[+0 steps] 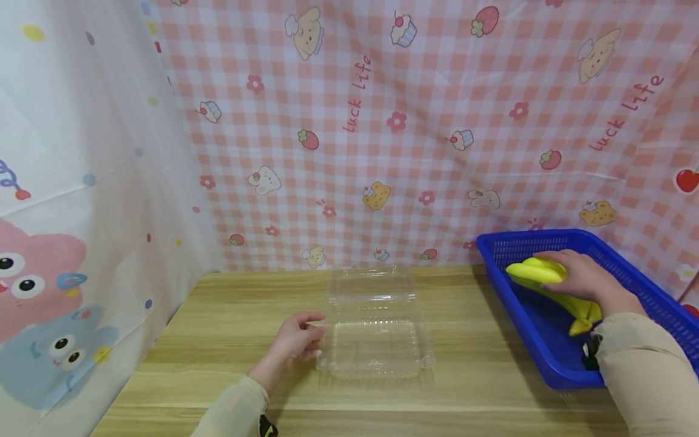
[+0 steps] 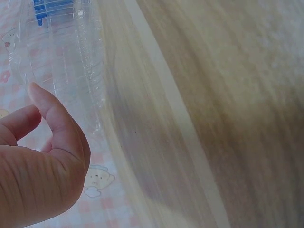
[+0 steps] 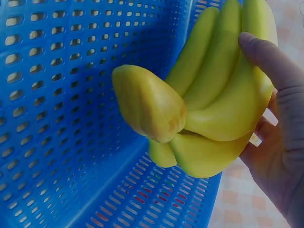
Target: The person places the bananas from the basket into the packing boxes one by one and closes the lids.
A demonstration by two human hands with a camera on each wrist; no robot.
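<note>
I record a bunch of bananas [image 1: 534, 271] inside the blue basket [image 1: 573, 381], at the right of the table [image 1: 213, 331]. The right hand [image 1: 584, 276] grips the bunch, thumb on one side and fingers curled round the other; the stem end points down toward the near side. Whether the bunch bears on the basket floor, I cannot tell.

The clear plastic container [image 1: 377, 349] sits mid-table, its lid [image 1: 372, 285] folded back toward the pink checked cloth [image 1: 349, 164]. The left hand [image 1: 297, 337] is at the container's left edge, fingers bent, with a narrow gap between thumb and forefinger in the left wrist view. I cannot tell whether they pinch the plastic.

Obstructions noted: the basket's perforated left wall rises between bananas and container. The right sleeve [image 1: 650, 376] crosses the near rim and hides part of the basket from me. The checked cloth hangs close behind the lid and the basket's far end; a white cartoon-print cloth [image 1: 120, 243] hangs along the left.
</note>
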